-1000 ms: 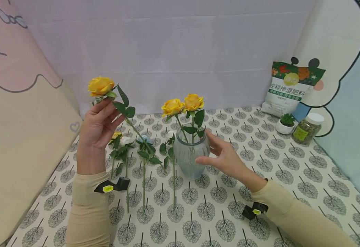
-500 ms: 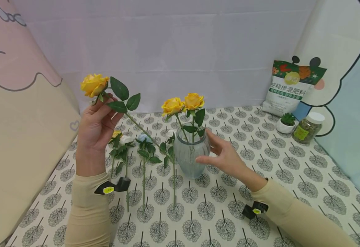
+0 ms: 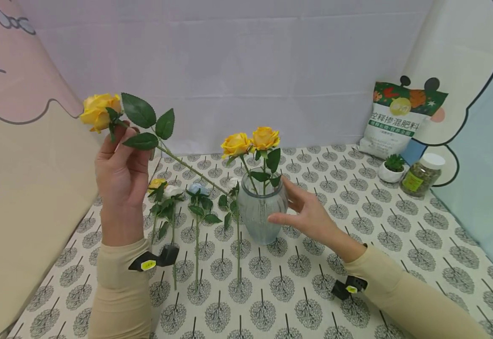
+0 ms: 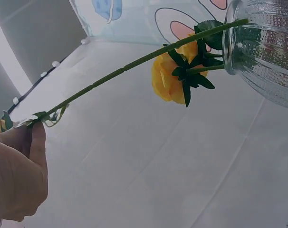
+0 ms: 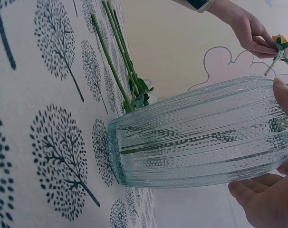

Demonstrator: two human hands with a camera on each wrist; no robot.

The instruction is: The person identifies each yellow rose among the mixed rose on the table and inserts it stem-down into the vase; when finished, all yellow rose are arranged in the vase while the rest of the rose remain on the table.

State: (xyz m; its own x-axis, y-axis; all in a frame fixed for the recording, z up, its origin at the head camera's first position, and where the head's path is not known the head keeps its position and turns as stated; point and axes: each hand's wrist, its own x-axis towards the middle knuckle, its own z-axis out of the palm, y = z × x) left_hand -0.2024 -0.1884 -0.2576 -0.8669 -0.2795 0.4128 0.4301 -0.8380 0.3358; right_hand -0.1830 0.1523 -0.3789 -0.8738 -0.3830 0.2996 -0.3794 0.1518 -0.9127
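My left hand [image 3: 122, 176] pinches a yellow rose [image 3: 99, 112] just under its bloom, raised at the left. The rose's long stem [image 4: 124, 69] slants down to the right, and its cut end overlaps the mouth of the clear ribbed glass vase [image 3: 258, 221] in the left wrist view. Two more yellow roses [image 3: 266, 138] stand in the vase, blooms above the rim. My right hand [image 3: 307, 214] holds the vase's right side, thumb in front and fingers behind. In the right wrist view the stems show blurred through the glass wall [image 5: 196, 137].
Left of the vase lie a yellow rose [image 3: 157, 184], a white one [image 3: 172, 191], a blue one [image 3: 198, 189] and another white one [image 3: 233, 183]. At back right stand a fertilizer bag [image 3: 392, 122], a small potted succulent [image 3: 392, 169] and a white-lidded jar [image 3: 422, 176].
My left hand has moved left, and the rose has tilted from steep toward flatter, its stem end coming near the vase rim. My right hand and the vase have stayed in place.
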